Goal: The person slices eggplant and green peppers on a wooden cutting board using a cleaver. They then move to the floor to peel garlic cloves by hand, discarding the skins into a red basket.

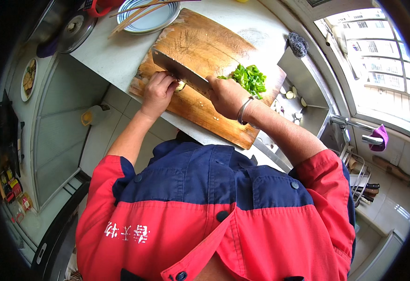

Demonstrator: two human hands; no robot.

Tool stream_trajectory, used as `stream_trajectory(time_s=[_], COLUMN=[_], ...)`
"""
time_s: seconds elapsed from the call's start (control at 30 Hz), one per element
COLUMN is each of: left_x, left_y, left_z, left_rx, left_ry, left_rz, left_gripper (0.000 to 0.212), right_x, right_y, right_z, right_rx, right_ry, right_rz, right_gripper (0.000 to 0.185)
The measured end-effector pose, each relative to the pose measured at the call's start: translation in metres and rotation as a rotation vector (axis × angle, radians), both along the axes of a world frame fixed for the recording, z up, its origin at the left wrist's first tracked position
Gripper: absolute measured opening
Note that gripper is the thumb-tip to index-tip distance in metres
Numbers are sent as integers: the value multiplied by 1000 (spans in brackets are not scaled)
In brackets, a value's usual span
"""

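Note:
A wooden cutting board [205, 38] lies at an angle on the white counter before me. My right hand [227, 95] grips the handle of a cleaver [184, 73], its wide blade standing on edge and pointing to the far left. Close against the near side of the blade, my left hand [158, 93] pinches a pale vegetable piece [180, 86] with a dark rim; the fingers and the blade partly hide it. Chopped green peppers [250, 80] form a heap on the board, just beyond my right hand.
Stacked blue-rimmed plates [149, 19] with chopsticks [134, 18] across them stand at the far left, near a pot lid [77, 31]. To the right is a metal sink [312, 119] with vegetable scraps [291, 94]. A scouring pad [298, 45] rests at its far corner.

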State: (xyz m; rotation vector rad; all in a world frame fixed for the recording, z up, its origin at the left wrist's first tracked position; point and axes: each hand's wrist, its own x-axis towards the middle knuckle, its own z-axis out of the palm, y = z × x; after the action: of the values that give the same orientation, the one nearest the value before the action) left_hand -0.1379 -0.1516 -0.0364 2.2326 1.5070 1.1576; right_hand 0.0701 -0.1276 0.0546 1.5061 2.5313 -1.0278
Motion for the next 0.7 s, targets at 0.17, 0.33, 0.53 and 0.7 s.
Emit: stream_trajectory(time_s=[0.17,0.33,0.53,0.7], left_x=[0,-1,-4,-5], left_y=[1,2,-1,1], left_z=[2,5,3,4], left_rx=[-32,10,39,16], left_ry=[23,-25,5,17], left_rz=[-37,-68,-59,-73], left_gripper=[15,15,13,14], right_x=[-8,-12,-4,-6], right_y=[2,2,1,-3], right_z=[-16,-25,0,-7], right_rx=[-71,-10,-20,-78], right_ry=[17,78,41,21], right_rz=[5,-87,-30,-15], right_gripper=[16,16,16,16])
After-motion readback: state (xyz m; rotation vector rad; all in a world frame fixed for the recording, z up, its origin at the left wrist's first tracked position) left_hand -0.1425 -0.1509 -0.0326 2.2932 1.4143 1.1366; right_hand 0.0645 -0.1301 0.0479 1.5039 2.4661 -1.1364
